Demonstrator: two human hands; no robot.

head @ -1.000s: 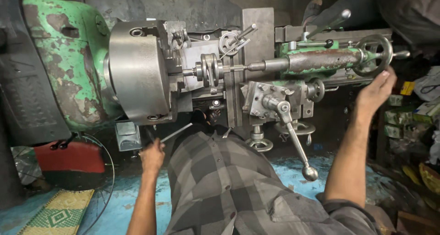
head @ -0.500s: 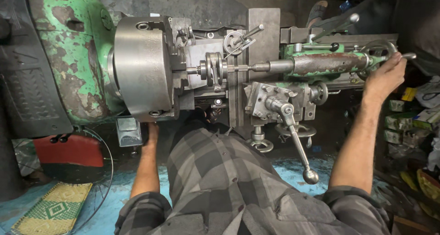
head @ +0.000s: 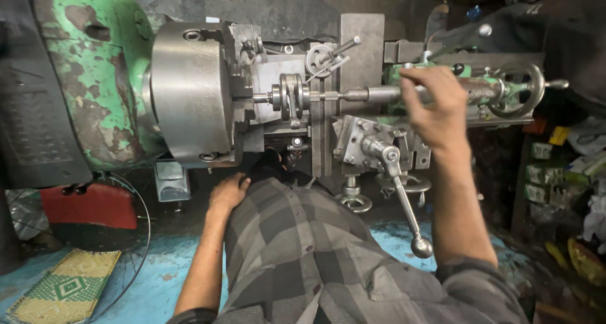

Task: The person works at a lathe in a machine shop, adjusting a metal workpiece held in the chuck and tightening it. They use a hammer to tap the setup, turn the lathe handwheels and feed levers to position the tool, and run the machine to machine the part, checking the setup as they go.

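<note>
I look down on an old green lathe. Its big steel chuck (head: 189,90) holds a small round workpiece (head: 291,96), which meets the tailstock barrel (head: 372,95). My right hand (head: 435,103) lies on that barrel, fingers curled over it, left of the tailstock handwheel (head: 521,90). My left hand (head: 228,191) rests low against the machine's front under the chuck, fingers loosely apart with nothing in them. My grey checked shirt (head: 315,261) fills the lower middle.
A long lever with a ball end (head: 404,198) sticks out from the tool post toward me. A red box (head: 88,205) and a woven mat (head: 63,289) lie on the blue floor at left. Boxes crowd the right side (head: 555,166).
My right hand left the tailstock handwheel and moved left onto the barrel. My left hand rose toward the machine's front; the thin rod it held a second ago is no longer seen.
</note>
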